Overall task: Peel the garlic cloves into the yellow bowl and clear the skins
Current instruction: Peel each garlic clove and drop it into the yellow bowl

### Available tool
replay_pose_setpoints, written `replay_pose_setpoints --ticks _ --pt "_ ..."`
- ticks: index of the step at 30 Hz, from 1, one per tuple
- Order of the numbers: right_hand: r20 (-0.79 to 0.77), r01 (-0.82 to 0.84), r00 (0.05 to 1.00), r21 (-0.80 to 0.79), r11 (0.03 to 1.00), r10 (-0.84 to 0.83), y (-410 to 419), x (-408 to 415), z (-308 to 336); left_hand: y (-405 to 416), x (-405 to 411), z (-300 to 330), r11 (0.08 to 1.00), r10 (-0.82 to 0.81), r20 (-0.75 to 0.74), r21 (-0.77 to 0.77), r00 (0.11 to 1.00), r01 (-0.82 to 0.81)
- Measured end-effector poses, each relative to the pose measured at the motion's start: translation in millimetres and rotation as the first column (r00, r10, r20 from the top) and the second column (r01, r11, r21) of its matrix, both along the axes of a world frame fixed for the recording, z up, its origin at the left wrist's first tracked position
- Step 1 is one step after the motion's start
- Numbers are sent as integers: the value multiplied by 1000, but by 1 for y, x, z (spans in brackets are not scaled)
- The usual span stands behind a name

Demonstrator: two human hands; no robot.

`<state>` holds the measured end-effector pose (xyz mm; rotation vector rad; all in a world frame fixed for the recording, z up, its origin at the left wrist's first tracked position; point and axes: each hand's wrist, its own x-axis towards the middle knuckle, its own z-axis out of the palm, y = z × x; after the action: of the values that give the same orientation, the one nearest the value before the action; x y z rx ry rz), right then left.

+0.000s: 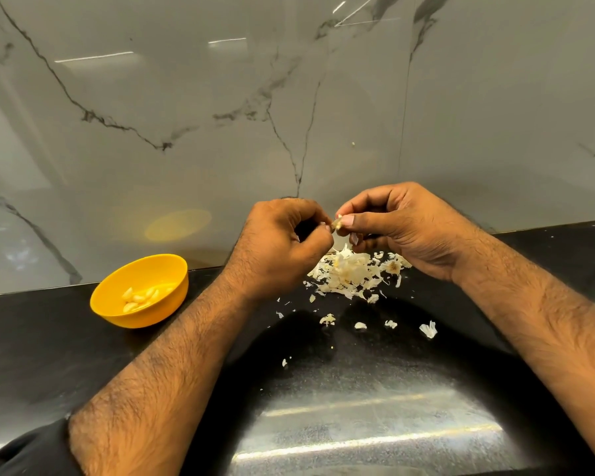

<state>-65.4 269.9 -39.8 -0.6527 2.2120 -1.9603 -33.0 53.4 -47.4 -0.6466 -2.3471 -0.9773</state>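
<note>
my left hand (282,242) and right hand (402,228) both pinch one garlic clove (337,224) | skins (354,273) heaped beneath | peeled cloves (141,297) in yellow bowl (117,314)

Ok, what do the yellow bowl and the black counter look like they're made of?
The yellow bowl looks like plastic: one even opaque colour with a soft, dull sheen. The black counter looks like polished stone, maybe granite: fine pale speckles and mirror-like streaks of reflected light. Neither can be confirmed from looks alone.
</note>
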Motion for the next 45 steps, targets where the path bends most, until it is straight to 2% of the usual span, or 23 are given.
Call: replay_pose_setpoints --ticks 5,9,13,16,18,21,24,26,28,30,32,38,45 --pt "75 -11 997 -92 996 18 0 0 1 0 -1 -1 997 -30 68 76 997 25" --pt "129 -75 988 -123 990 91 3 0 3 -1 -1 0 994 17 88 105 996 -26" --pt "136 -175 971 -147 973 195 6 3 6 -10 -6 3 987 62 224 132 973 -93" --pt "177 -197 954 -241 950 242 7 5 8 -14 -8 5 991 98 331 51 938 -122" --pt "198 -195 946 -280 940 255 8 6 8 -15 -8 3 989 150 351 -38 924 -146" --pt "186 -189 951 -278 942 246 7 5 6 -19 -9 1 974 196 321 -172 927 -146" --pt "152 -179 964 -233 956 218 6 4 5 -20 -8 3 978 166 313 -174 935 -115" --pt "133 -158 973 -213 964 189 5 4 5 -20 -7 4 988 129 301 -121 945 -96" --pt "98 -131 983 -208 969 154 5 4 5 -18 -7 4 998 68 272 0 960 -70" --pt "76 -107 989 -220 970 127 5 3 4 -16 -4 6 990 -5 220 142 975 -27" --pt "67 -94 992 -225 970 112 6 2 3 -13 -1 6 980 -46 141 196 989 17" --pt "72 -99 991 -181 978 114 4 1 2 -7 3 5 989 -54 4 139 999 53" --pt "109 -99 987 -191 977 121 2 -1 1 -4 3 4 997 -35 -50 63 998 38"
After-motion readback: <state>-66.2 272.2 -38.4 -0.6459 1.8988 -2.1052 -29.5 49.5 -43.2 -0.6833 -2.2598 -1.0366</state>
